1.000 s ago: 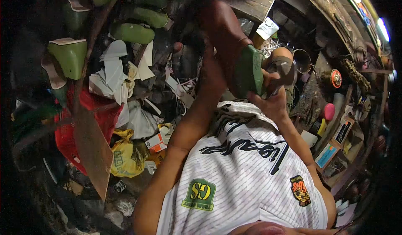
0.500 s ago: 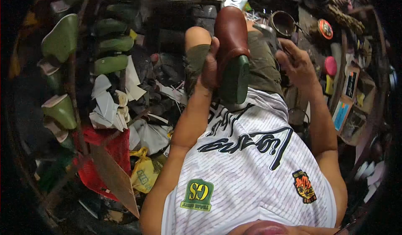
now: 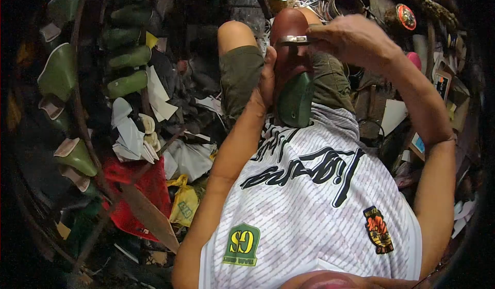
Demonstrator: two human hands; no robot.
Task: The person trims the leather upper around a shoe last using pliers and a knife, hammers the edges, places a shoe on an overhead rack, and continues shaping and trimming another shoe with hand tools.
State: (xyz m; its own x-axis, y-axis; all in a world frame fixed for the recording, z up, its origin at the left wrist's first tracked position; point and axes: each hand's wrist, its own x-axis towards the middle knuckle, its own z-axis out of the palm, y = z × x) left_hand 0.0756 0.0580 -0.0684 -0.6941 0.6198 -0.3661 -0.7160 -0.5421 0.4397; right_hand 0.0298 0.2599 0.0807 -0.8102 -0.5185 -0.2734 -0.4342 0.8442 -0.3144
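Observation:
A brown leather shoe upper (image 3: pixel 289 22) is fitted over a green shoe last (image 3: pixel 295 102), toe pointing away from me, between my knees. My left hand (image 3: pixel 265 85) grips its left side, thumb up along the edge. Over the shoe's front part, my right hand (image 3: pixel 353 37) is closed on a metal tool (image 3: pixel 293 40). The tool's shiny, bar-like head lies across the brown leather; I cannot tell whether it touches. Its handle is hidden in my fingers, so its exact kind does not show.
Several green shoe lasts (image 3: pixel 127 56) stand in a row at the left, with more green pieces (image 3: pixel 55 72) farther left. Below are white scraps (image 3: pixel 130 134), a red mesh bag (image 3: pixel 139 201) and a yellow bag (image 3: pixel 184 206). A round tin (image 3: pixel 406 17) is at the upper right.
My right hand has moved left and up, bringing the metal tool over the shoe upper. The shoe and last have turned slightly in my left hand, which keeps its hold.

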